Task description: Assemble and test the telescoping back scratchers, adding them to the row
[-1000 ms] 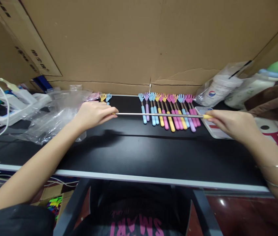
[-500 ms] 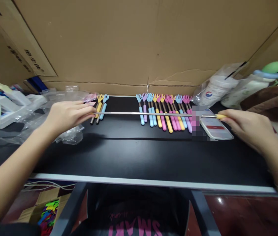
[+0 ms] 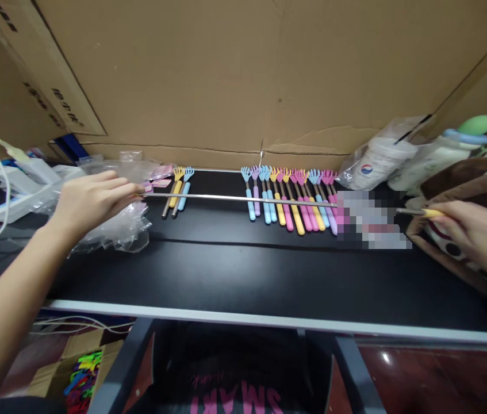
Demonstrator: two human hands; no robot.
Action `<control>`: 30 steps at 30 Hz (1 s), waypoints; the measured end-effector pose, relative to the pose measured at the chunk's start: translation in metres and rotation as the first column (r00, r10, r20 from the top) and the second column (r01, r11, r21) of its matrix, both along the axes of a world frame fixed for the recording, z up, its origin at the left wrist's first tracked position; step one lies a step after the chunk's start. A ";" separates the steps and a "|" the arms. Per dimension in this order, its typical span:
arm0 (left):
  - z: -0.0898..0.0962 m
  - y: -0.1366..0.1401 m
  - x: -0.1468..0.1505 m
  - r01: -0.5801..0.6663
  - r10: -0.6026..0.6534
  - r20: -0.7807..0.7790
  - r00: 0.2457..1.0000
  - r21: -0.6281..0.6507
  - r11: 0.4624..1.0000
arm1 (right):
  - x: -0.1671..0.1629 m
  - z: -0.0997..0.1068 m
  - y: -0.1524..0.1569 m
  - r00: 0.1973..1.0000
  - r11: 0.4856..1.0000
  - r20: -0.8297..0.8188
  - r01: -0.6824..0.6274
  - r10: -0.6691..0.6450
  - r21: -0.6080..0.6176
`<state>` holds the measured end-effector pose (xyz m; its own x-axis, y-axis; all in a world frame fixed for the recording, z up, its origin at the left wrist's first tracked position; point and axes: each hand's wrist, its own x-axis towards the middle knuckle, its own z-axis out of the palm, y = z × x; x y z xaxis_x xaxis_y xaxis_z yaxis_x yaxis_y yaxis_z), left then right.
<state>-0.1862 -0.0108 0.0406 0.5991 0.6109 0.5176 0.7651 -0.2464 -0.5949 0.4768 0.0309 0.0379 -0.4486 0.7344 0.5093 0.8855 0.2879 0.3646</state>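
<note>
Stretched across the desk is an extended telescopic back scratcher (image 3: pixel 226 198), its thin metal rod nearly level above the desktop. My left hand (image 3: pixel 90 201) is closed on its left end, which the fingers hide. My right hand (image 3: pixel 471 227) grips its yellow end at the right. Under the rod lies a row of short back scratchers (image 3: pixel 297 217) with blue, purple, yellow and pink handles and claw heads pointing away from me. Nearer my left hand lie a yellow back scratcher (image 3: pixel 175 194) and a blue back scratcher (image 3: pixel 184 196), with bare metal rods (image 3: pixel 168 204) beside them.
Clear plastic bags (image 3: pixel 116 221) lie under my left arm, beside a white plastic tray (image 3: pixel 23 198). At the right stand a bagged cup (image 3: pixel 379 164) and a bottle (image 3: pixel 433 158), near a blurred-out patch. A cardboard wall (image 3: pixel 226 80) closes the back; a box (image 3: pixel 66 362) sits below.
My hands have moved farther apart, the left one leftward and the right one rightward. The back scratcher's rod between them is longer.
</note>
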 end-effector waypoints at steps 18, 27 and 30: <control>0.009 0.016 -0.016 -0.020 0.021 -0.022 1.000 0.056 0.998 | 0.002 -0.008 -0.003 0.988 0.988 -0.030 0.146 -0.148 -0.056; 0.001 0.009 -0.016 -0.009 0.024 -0.170 0.985 0.091 0.996 | -0.018 -0.001 -0.010 0.976 0.967 0.022 0.219 -0.218 -0.127; 0.001 0.010 -0.011 -0.021 0.037 -0.162 0.986 0.098 0.995 | -0.015 -0.001 -0.006 0.939 0.929 0.038 0.344 -0.342 -0.137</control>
<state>-0.1971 -0.0008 0.0417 0.6631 0.5821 0.4706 0.6615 -0.1615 -0.7323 0.4615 0.0245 0.0371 -0.1623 0.9081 0.3861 0.9347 0.0160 0.3551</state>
